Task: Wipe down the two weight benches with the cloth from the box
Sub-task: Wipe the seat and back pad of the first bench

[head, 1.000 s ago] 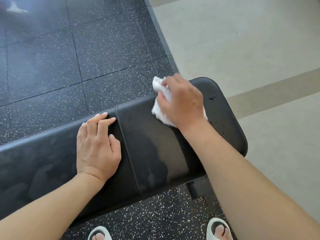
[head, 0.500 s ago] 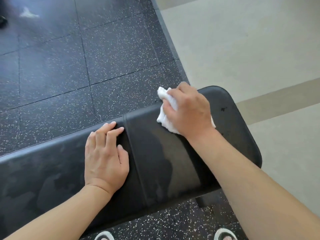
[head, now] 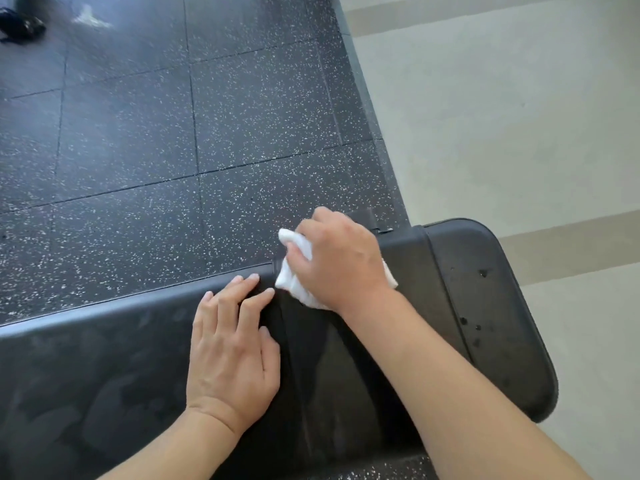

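We look down at our two bare hands on a long black padded weight bench (head: 104, 368) that runs across the bottom of the view. Our right hand (head: 341, 263) has its fingers curled tight around a small crumpled white cloth (head: 294, 278), and it pushes the cloth down on the far edge of the bench, just beside the thin seam where two pads meet. Bits of the cloth stick out to the left of our hand and a little to the right of our wrist. Our left hand (head: 232, 348) lies flat on the long pad with its fingers straight and close together, holding nothing. Its fingertips (head: 254, 277) reach up to the far edge and sit just beside the cloth, almost touching it. The short rounded end pad (head: 491, 306) of the bench is on the right, and it has a few small dark wet spots on it. The long pad shows dull cloudy smears. Behind the bench is a dark rubber floor with white speckles (head: 138, 133), laid in big square tiles. To the right is a pale smooth floor with tan stripes (head: 502, 116). A small black thing (head: 19, 26) lies far off in the top left corner, and we cannot tell what it is.
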